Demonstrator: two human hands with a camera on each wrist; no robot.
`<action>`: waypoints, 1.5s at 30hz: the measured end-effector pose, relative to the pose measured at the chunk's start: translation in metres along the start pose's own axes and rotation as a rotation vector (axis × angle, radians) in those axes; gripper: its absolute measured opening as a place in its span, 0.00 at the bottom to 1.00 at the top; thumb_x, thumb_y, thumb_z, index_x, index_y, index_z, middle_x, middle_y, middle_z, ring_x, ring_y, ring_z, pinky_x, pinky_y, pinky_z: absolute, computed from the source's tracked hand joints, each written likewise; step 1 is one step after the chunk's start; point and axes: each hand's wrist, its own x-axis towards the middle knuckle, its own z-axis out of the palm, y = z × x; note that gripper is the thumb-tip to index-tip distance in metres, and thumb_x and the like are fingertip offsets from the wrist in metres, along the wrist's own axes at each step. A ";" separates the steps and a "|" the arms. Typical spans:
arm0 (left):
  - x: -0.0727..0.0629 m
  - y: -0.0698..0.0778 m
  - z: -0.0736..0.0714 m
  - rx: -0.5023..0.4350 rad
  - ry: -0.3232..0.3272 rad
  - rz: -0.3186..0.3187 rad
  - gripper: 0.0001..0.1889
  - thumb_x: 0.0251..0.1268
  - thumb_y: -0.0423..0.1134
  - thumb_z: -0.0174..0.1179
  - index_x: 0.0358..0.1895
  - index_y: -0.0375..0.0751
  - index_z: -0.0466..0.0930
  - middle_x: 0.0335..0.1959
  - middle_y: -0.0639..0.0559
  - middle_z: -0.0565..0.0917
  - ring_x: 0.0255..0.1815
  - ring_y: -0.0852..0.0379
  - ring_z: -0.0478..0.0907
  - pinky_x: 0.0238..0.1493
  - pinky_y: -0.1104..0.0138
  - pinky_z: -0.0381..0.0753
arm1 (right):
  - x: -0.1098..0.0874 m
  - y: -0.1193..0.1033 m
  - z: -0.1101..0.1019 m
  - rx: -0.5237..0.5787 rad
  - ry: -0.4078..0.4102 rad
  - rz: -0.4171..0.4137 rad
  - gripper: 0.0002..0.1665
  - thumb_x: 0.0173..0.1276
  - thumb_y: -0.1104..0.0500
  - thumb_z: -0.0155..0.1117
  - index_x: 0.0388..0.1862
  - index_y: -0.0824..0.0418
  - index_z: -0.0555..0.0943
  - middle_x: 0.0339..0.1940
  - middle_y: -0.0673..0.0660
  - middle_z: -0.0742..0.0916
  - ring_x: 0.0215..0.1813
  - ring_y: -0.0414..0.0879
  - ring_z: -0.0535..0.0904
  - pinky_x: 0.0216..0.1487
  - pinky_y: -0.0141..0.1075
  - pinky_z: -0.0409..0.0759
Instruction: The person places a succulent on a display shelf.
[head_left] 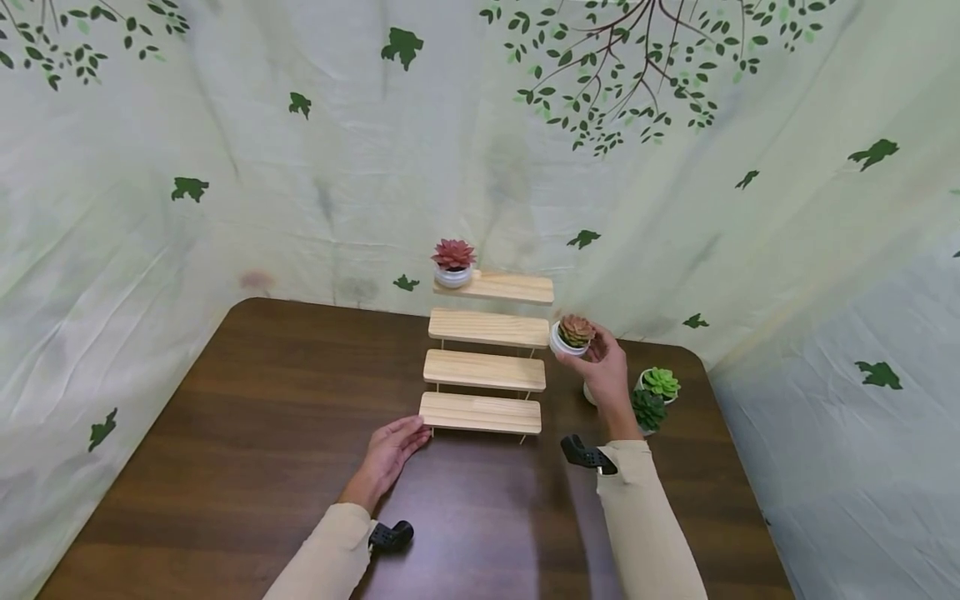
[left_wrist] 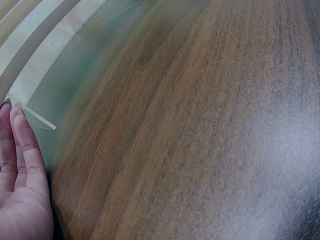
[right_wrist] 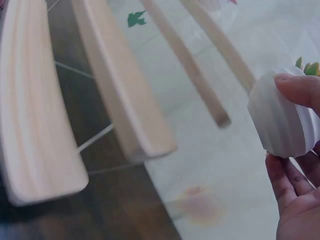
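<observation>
A small potted succulent with brownish-pink leaves is held up by my right hand, beside the right end of the stand's second-highest shelf. Its white ribbed pot sits between thumb and fingers in the right wrist view. The stepped wooden stand has several pale shelves on thin legs. My left hand touches the left end of the lowest shelf, fingers extended; in the left wrist view the fingertips meet a clear leg. A red potted succulent stands on the top shelf's left end.
A light green succulent and a dark green one stand to the right on the brown wooden table, close to my right forearm. Another white pot is partly hidden behind that wrist. A leaf-printed cloth hangs behind the table.
</observation>
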 end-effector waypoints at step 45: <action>0.001 -0.001 -0.002 0.001 -0.002 -0.005 0.08 0.70 0.27 0.53 0.35 0.38 0.82 0.31 0.50 0.85 0.36 0.57 0.84 0.46 0.67 0.84 | 0.085 -0.066 0.101 -0.072 -0.123 -0.045 0.43 0.54 0.64 0.76 0.68 0.64 0.69 0.61 0.62 0.78 0.60 0.52 0.75 0.60 0.40 0.76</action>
